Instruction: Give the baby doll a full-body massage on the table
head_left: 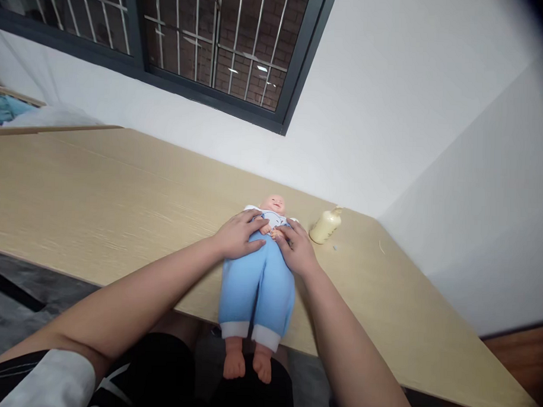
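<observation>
A baby doll (260, 274) in light blue trousers and a white top lies on its back, its head toward the wall. Its lower legs and bare feet stick out past the table's front edge. My left hand (239, 235) rests on the doll's left side in view, fingers stretched over its arm and belly, thumb apart. On the opposite side my right hand (297, 247) lies over the doll's other arm, its fingers apart and slightly bent. The doll's small hands show between my fingers. Right of my right hand, a baby bottle (325, 227) with pale yellow contents stands tilted in view.
The wooden table (120, 204) reaches to the white wall (368, 112) and a barred window (223, 47). A small blue bit (334, 248) and a thin pale strand (381, 248) lie near the bottle. Bluish cloth (12, 108) shows at the far left.
</observation>
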Available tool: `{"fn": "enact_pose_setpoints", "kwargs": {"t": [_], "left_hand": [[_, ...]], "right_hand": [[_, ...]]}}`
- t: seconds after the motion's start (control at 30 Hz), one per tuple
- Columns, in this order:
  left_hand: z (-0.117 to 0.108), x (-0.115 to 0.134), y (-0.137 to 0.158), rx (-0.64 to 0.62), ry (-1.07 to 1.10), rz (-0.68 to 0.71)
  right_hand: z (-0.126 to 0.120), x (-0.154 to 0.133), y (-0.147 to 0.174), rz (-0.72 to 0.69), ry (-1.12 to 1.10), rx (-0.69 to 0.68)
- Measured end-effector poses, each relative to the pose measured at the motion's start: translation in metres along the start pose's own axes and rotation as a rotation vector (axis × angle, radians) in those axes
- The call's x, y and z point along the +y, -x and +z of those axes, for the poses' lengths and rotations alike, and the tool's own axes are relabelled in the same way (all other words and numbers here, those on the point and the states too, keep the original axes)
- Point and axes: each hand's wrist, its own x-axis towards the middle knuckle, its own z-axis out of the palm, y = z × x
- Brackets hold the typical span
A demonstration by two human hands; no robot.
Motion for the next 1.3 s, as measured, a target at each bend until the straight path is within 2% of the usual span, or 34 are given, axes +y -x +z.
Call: {"fn": "enact_pose_setpoints", "kwargs": {"t": [0.33,0.43,0.53,0.6,0.7,0.77,0.87,0.93,1.0,1.03,1.13,1.23,1.3], "left_hand": [[0.003,-0.002,0.001,-0.011,-0.021,0.030],[0.004,-0.002,0.002,0.052,0.022,-0.020],[0.003,-0.004,0.003,0.246,0.116,-0.153],[0.001,-0.009,0.001,0.430,0.302,-0.301],[0.000,-0.026,-0.004,0.698,0.639,-0.607],[0.001,-0.041,-0.007,0.863,0.838,-0.839],[0.002,-0.062,-0.009,0.950,0.980,-1.039],[0.001,-0.068,-0.009,0.930,1.024,-1.077],[-0.001,-0.064,-0.008,0.910,1.075,-1.052],[-0.003,-0.060,-0.008,0.882,1.098,-0.989],[-0.004,-0.040,-0.006,0.694,1.092,-0.691],[0.001,-0.022,-0.003,0.496,0.952,-0.494],[0.006,-0.014,-0.002,0.397,0.765,-0.401]], "right_hand": [[0.003,0.005,0.000,0.012,-0.077,0.031],[0.007,0.007,0.001,0.064,-0.180,0.108],[0.011,0.014,0.001,0.184,-0.432,0.270],[0.011,0.023,-0.002,0.358,-0.716,0.426],[0.003,0.040,-0.005,0.692,-1.099,0.675],[-0.004,0.052,-0.005,0.821,-1.185,0.766],[-0.013,0.064,-0.004,0.868,-1.195,0.766],[-0.013,0.065,-0.004,0.865,-1.195,0.755],[-0.009,0.060,-0.005,0.831,-1.174,0.744],[-0.006,0.055,-0.005,0.804,-1.155,0.736],[0.004,0.040,-0.005,0.703,-1.080,0.661],[0.012,0.027,-0.002,0.511,-0.872,0.473],[0.017,0.021,0.000,0.383,-0.671,0.361]]}}
